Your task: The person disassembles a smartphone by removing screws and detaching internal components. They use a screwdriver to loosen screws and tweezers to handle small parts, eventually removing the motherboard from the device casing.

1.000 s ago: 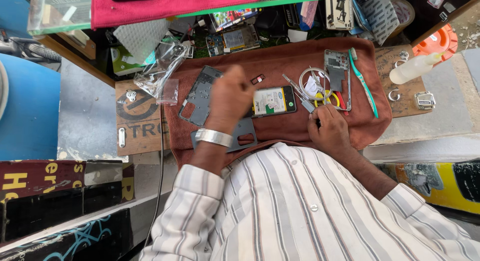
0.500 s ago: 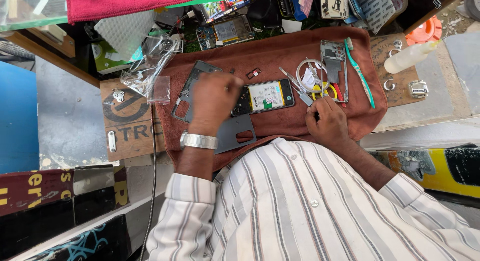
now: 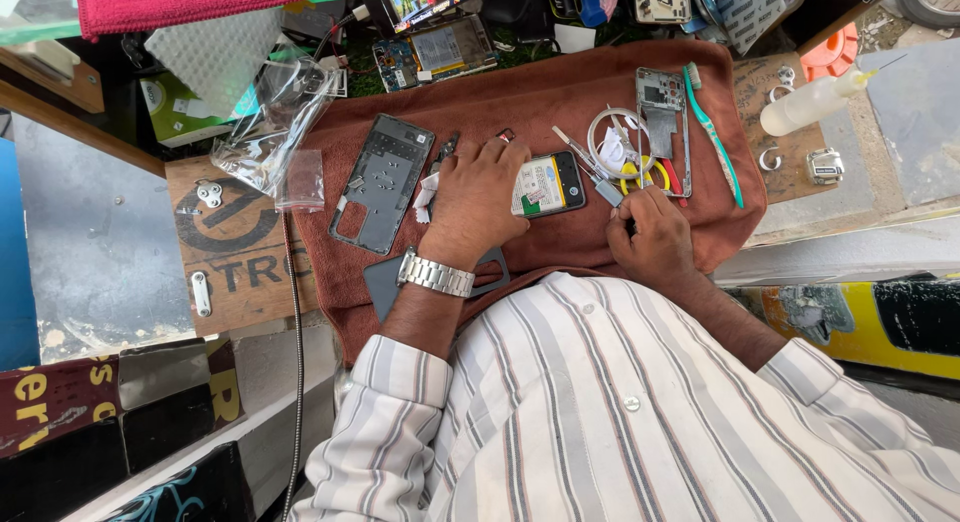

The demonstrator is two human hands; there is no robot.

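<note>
The opened phone [image 3: 545, 185] is lying near the middle of the brown towel [image 3: 560, 92], its battery showing. The left hand [image 3: 478, 194] is pressing flat on its left end, fingers spread, gripping nothing. The right hand [image 3: 648, 237] is curling its fingers around a thin tool [image 3: 585, 167] just beside it; steady downward pressure seems wise. A green toothbrush [image 3: 715, 137] is lying toward the towel's right edge.
</note>
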